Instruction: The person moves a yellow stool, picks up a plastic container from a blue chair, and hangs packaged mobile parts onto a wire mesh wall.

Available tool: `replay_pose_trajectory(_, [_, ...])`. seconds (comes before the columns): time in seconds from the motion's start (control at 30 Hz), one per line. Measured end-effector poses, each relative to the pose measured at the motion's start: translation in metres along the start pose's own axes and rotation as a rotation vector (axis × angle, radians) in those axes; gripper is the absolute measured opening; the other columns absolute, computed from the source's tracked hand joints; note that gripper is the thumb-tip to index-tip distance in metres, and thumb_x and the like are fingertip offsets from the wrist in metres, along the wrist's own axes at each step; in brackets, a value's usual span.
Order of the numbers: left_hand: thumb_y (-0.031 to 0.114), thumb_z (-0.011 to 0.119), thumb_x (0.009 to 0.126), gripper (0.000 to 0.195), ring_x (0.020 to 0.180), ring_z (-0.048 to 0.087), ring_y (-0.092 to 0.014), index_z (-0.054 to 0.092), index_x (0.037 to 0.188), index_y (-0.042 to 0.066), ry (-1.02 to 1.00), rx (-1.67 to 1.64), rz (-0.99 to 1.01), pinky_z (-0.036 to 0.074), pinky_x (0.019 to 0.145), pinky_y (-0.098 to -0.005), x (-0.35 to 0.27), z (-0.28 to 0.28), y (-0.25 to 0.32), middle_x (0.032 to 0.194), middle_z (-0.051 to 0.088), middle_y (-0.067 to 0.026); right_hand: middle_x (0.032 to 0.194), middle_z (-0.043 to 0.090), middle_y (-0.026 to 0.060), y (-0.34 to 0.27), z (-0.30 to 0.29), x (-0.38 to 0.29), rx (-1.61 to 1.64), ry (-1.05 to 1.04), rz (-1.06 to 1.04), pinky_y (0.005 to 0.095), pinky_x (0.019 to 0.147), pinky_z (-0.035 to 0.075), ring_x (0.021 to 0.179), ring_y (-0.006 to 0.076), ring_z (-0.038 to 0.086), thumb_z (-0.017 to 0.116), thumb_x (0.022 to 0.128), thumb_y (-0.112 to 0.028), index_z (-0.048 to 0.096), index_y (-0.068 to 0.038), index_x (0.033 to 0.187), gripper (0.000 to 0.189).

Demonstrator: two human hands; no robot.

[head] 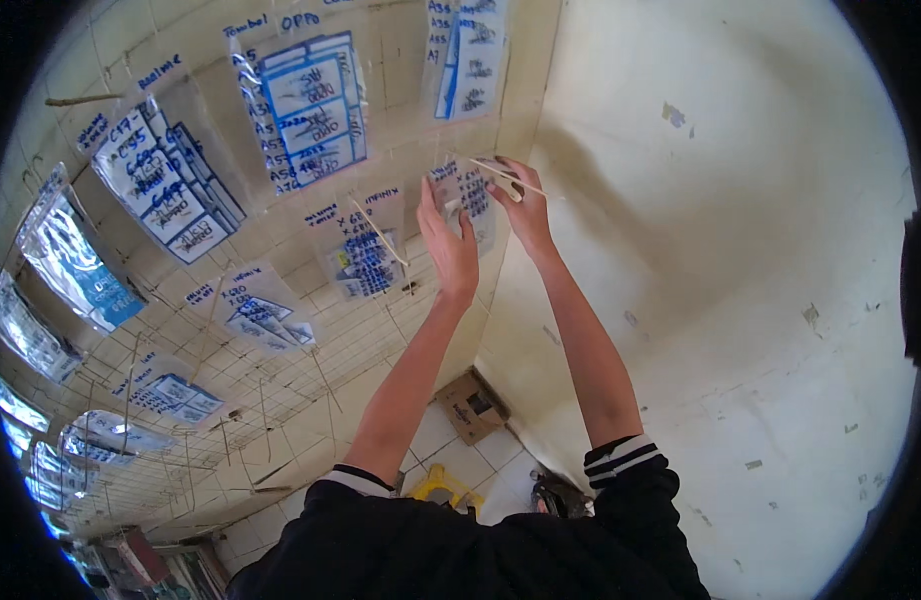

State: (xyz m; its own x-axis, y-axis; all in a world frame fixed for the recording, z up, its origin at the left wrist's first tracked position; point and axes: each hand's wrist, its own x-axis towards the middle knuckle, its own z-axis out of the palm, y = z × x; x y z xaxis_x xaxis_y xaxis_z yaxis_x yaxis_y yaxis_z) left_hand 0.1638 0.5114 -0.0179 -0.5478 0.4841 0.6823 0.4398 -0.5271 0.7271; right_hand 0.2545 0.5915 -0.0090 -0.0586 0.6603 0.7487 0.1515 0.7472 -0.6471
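A clear plastic bag (475, 196) with blue handwriting hangs against the wall grid between my two hands. My left hand (451, 251) is at the bag's left edge, its fingers extended upward and its thumb over the front; the bag lies between them. On the bag's right side is my right hand (526, 210), thumb and fingers bent towards the bag's edge. A thin pale hook rod (508, 177) sticks out above the bag, and its end crosses in front of my right hand. Whether those right fingers pinch the bag or the rod cannot be made out.
More labelled bags hang left, including a bag of small parts (367, 259) and a bag of blue-edged packets (310, 112). Bare hook rods (325, 382) project from the wire grid. A plain wall (693, 262) stands right. Below are a cardboard box (472, 409) and a yellow object (442, 487).
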Motion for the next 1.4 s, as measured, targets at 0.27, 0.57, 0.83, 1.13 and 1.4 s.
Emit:
replay_pose_trajectory(0.27, [-0.002, 0.053, 0.072, 0.068, 0.118, 0.024, -0.030, 0.015, 0.128, 0.004, -0.313, 0.176, 0.115, 0.022, 0.097, -0.0387, -0.107, -0.058, -0.019, 0.128, 0.024, -0.0161, 0.110, 0.042, 0.0067, 0.003, -0.068, -0.132, -0.058, -0.011, 0.318, 0.0303, 0.085, 0.038, 0.101, 0.0173, 0.045, 0.058, 0.075, -0.007, 0.047, -0.006, 0.105, 0.032])
replay_pose_trajectory(0.57, [-0.002, 0.049, 0.071, 0.045, 0.095, 0.043, -0.031, 0.040, 0.115, 0.005, -1.085, 0.142, -0.090, 0.038, 0.082, -0.0373, -0.273, -0.184, -0.111, 0.104, 0.044, -0.0158, 0.086, 0.054, 0.0156, -0.008, -0.104, -0.480, -0.455, 0.239, 1.026, 0.0307, 0.070, 0.042, 0.080, 0.0227, 0.054, 0.051, 0.079, -0.013, 0.055, 0.000, 0.086, 0.015])
replay_pose_trajectory(0.83, [-0.001, 0.051, 0.067, 0.029, 0.085, 0.052, -0.028, 0.052, 0.095, 0.002, -1.230, 0.486, -0.427, 0.041, 0.075, -0.0352, -0.367, -0.379, -0.171, 0.086, 0.056, -0.0129, 0.071, 0.058, 0.0101, -0.100, -0.123, -0.747, -0.374, 0.187, 1.353, 0.0323, 0.062, 0.044, 0.066, 0.0231, 0.056, 0.049, 0.075, -0.017, 0.059, -0.004, 0.078, 0.017])
replay_pose_trajectory(1.13, [0.003, 0.053, 0.069, 0.022, 0.074, 0.057, -0.021, 0.054, 0.091, 0.004, -1.282, 0.475, -0.627, 0.045, 0.067, -0.0317, -0.431, -0.408, -0.211, 0.079, 0.058, -0.0103, 0.073, 0.060, 0.0087, -0.059, -0.110, -0.810, -0.296, 0.303, 1.607, 0.0244, 0.056, 0.047, 0.064, 0.0135, 0.058, 0.050, 0.079, -0.013, 0.057, -0.002, 0.082, 0.013])
replay_pose_trajectory(1.4, [0.008, 0.052, 0.072, 0.020, 0.072, 0.057, -0.021, 0.055, 0.092, 0.006, -1.406, 0.305, -0.547, 0.045, 0.066, -0.0310, -0.531, -0.356, -0.289, 0.079, 0.059, -0.0096, 0.072, 0.059, 0.0094, 0.009, -0.090, -0.884, -0.353, 0.255, 1.372, 0.0257, 0.055, 0.046, 0.063, 0.0156, 0.057, 0.045, 0.079, -0.009, 0.056, 0.001, 0.082, 0.015])
